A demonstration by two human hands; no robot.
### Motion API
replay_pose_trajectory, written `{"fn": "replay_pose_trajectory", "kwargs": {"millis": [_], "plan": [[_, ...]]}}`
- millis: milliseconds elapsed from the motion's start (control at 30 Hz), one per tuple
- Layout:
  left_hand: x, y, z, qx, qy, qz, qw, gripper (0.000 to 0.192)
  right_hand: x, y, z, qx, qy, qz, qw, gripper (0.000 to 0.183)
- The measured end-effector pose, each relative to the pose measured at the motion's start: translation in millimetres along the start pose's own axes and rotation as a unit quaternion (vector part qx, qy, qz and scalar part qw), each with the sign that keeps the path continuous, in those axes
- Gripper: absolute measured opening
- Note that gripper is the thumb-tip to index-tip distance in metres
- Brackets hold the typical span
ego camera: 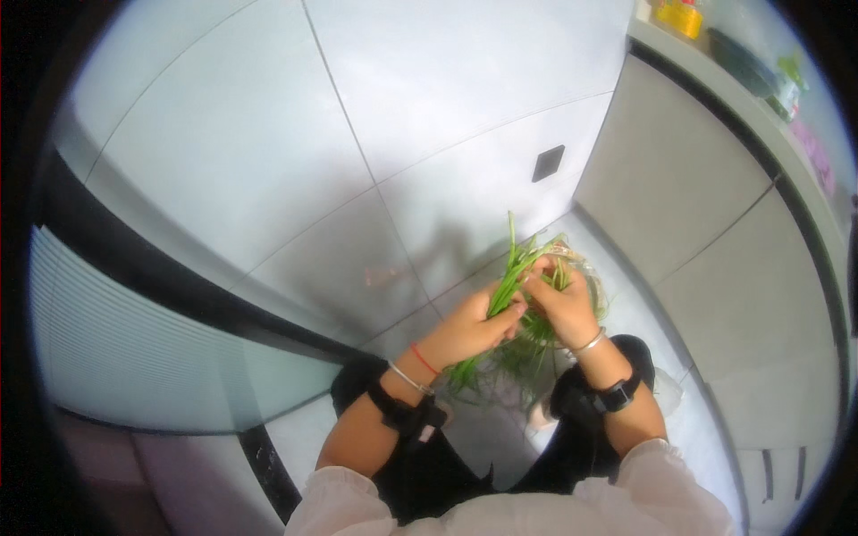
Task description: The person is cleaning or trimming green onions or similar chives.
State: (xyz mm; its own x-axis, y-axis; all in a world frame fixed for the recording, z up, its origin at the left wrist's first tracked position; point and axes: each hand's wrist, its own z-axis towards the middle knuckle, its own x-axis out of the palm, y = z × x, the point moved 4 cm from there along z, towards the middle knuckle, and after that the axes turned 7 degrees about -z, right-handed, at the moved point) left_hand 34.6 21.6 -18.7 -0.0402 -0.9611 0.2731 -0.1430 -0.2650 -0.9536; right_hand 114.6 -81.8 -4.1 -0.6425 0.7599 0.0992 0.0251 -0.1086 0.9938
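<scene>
A bunch of long thin green stalks (pixel 506 291) with leafy ends is gripped in my left hand (pixel 479 328), tilted so that the pale ends point up and the leaves hang down over my wrist. Close on its right, my right hand (pixel 566 301) has its thumb and fingers pinched at the upper stalks; what exactly lies between them is partly hidden. Below and behind my right hand are more greens (pixel 536 328), over a round container or bag (pixel 593 275) that my hand partly covers.
A white tiled wall (pixel 436 80) with a dark socket plate (pixel 548 163) rises ahead. Grey cabinets (pixel 704 167) stand right, their counter holding a dark bowl (pixel 741 61) and a yellow container (pixel 680 19). A ribbed glass panel (pixel 154 355) is on the left. My knees flank the tiled floor.
</scene>
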Motion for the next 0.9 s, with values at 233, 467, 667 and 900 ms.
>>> {"fn": "replay_pose_trajectory", "kwargs": {"millis": [233, 467, 667, 900], "plan": [[-2, -8, -5, 0.024, -0.046, -0.022, 0.998, 0.022, -8, 7, -5, 0.037, -0.039, 0.071, 0.996, 0.007], [-2, -9, -9, 0.027, -0.024, 0.009, 0.999, 0.022, -12, 7, -2, -0.009, -0.037, 0.104, 0.994, 0.009], [-6, -3, -7, 0.031, -0.013, 0.002, 0.999, 0.019, -16, 7, 1, 0.009, -0.044, 0.098, 0.994, 0.015], [-2, -4, -6, 0.011, -0.021, 0.038, 0.999, 0.021, -29, 13, 2, -0.002, -0.064, 0.050, 0.997, 0.017]]}}
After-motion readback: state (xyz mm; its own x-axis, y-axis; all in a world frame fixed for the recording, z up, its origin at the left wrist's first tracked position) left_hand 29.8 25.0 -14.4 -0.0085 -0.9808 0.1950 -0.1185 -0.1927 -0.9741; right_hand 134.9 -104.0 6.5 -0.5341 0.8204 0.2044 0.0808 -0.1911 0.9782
